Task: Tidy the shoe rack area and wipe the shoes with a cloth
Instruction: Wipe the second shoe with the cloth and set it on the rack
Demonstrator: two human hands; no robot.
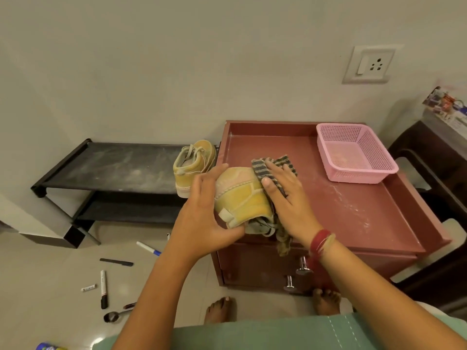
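A small yellow shoe (242, 198) is held over the front edge of the maroon cabinet top (353, 210). My left hand (202, 218) grips it from the left side and heel. My right hand (285, 198) holds a striped grey cloth (275, 165) against the shoe's right side, thumb on the cloth. The matching yellow shoe (192, 168) stands upright at the right end of the black shoe rack's (113, 168) dusty top shelf.
A pink plastic basket (353, 152) sits at the back right of the cabinet top. Pens, markers (103, 289), a comb (116, 261) and a spoon (113, 316) lie scattered on the tiled floor at the left. My bare feet stand before the cabinet. A dark chair (434, 173) is at the right.
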